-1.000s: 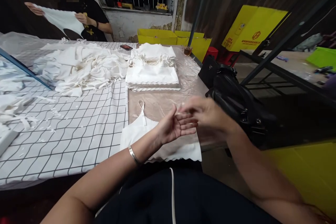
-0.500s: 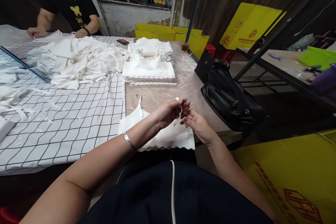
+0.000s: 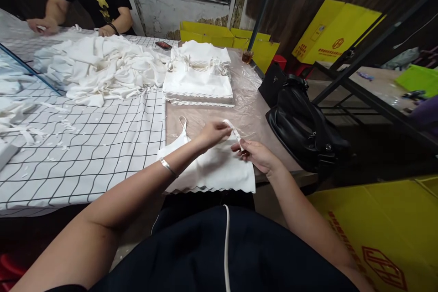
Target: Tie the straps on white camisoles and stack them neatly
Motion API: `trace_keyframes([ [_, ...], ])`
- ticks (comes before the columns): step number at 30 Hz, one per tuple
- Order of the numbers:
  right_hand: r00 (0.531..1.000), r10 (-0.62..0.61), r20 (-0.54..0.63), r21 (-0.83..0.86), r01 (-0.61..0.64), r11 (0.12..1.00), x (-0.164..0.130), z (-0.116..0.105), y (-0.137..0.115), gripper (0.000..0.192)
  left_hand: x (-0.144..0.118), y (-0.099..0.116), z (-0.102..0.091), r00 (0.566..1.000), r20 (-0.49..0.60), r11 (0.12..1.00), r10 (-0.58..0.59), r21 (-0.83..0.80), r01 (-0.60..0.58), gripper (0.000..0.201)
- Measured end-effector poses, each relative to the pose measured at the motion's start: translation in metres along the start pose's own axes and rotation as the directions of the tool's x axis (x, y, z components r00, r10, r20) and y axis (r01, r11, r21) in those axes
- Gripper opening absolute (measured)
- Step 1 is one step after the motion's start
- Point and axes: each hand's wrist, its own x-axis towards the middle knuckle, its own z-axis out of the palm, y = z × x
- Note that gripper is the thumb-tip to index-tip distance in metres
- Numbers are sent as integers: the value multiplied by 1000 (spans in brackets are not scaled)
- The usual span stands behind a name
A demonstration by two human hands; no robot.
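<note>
A white camisole (image 3: 219,171) with a scalloped hem lies flat at the near table edge. Its left shoulder strap (image 3: 183,124) stands up in a loop on the table. My left hand (image 3: 215,133) pinches the upper end of the right shoulder strap (image 3: 234,130). Lower on that same strap, near the neckline, my right hand (image 3: 251,153) grips it between thumb and fingers. The strap runs taut between both hands. Beyond them sits a neat stack of folded white camisoles (image 3: 198,86).
A loose heap of white garments (image 3: 102,66) covers the checked cloth (image 3: 112,146) on the left. A co-worker's hand (image 3: 46,25) is behind it. At right are a black handbag (image 3: 301,123) and a metal post (image 3: 262,13). Yellow boxes (image 3: 383,219) stand around.
My hands have drawn apart, left hand up and leftward, straightening the strap that hung curled between them. The view has shifted slightly. The co-worker's hand has moved a little.
</note>
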Motion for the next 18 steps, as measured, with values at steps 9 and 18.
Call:
trace_keyframes([
  [9,999,47,16,242,-49,969,3,-9,-10,18,-32,-38,5,991,77,501,106,857,-120,33],
  [18,977,-165,-136,19,169,985,11,-8,-5,37,-22,-34,6,993,112,625,20,774,-100,24],
])
